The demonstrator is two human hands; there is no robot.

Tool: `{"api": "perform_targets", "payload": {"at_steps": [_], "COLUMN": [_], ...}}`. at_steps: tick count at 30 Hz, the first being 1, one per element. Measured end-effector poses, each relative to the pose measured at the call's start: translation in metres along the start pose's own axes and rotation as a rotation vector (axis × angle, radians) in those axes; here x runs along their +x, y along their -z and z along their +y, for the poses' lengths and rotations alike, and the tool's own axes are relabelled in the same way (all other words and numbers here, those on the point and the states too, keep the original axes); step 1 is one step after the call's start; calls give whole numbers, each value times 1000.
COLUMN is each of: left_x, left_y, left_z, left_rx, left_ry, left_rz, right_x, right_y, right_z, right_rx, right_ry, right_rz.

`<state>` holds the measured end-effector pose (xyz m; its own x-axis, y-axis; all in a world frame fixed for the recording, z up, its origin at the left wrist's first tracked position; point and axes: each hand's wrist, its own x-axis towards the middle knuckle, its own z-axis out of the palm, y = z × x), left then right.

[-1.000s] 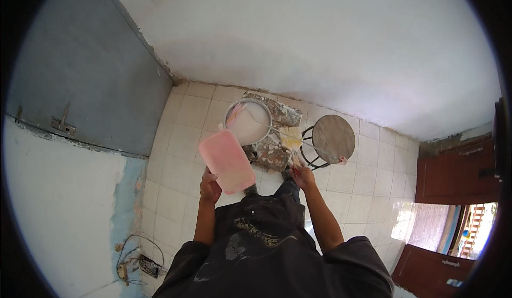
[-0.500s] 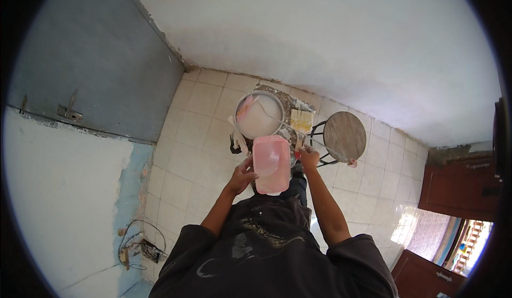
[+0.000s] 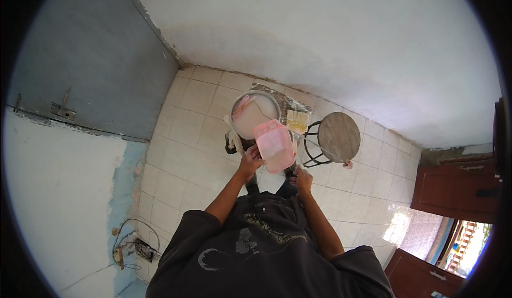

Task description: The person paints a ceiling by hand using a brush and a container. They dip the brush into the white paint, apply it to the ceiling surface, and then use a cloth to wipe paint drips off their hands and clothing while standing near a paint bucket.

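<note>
My left hand grips the lower left of a pink translucent plastic container, tilted in front of a round bucket of pale liquid. My right hand is below and right of the container, its fingers curled; whatever they hold, if anything, is unclear. A wide brush with yellow-stained pale bristles rests on a paint-splattered slab beside the bucket, its handle partly hidden. A long thin rod extends from the bucket toward the stool, over a pink object inside the bucket.
The round stool stands right of the slab on the tiled floor. A white wall lies ahead, a grey door at left. Cables and a dark box sit at lower left, brown doors at right. A pale cloth lies beside the bucket.
The container has moved right since a second ago and risen toward the bucket in the last half second. My right hand has moved down and away from the brush handle.
</note>
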<state>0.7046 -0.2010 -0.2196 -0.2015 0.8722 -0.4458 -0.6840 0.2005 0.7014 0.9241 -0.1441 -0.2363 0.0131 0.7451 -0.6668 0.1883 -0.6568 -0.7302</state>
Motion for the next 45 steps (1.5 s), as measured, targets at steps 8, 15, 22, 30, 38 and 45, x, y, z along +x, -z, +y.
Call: {"api": "perform_targets", "payload": {"at_steps": [8,15,22,30,38,45], "left_x": [0,-27,-14,23,26,21], "left_y": [18,44,74,110,90,101], "left_z": [-7,10,44,41,53,41], "left_rx": [88,261,760,718,520,329], "left_ry": [-37,-2,-139,-162,66,92], "left_rz": [-23,131,790,700,609,579], "right_x": [-13,-15,-14,-20,-53,-85], "right_y": [-17,-14,-12,-11,-10,-106], "right_z": [-15,-18,-17,-18,-15,-49], "right_rx": [-46,-3,31,63,-220,-615], "right_ry": [6,-6,0,36,139,777], "right_rz": [-93,-82,-61,-14,218,-596]}}
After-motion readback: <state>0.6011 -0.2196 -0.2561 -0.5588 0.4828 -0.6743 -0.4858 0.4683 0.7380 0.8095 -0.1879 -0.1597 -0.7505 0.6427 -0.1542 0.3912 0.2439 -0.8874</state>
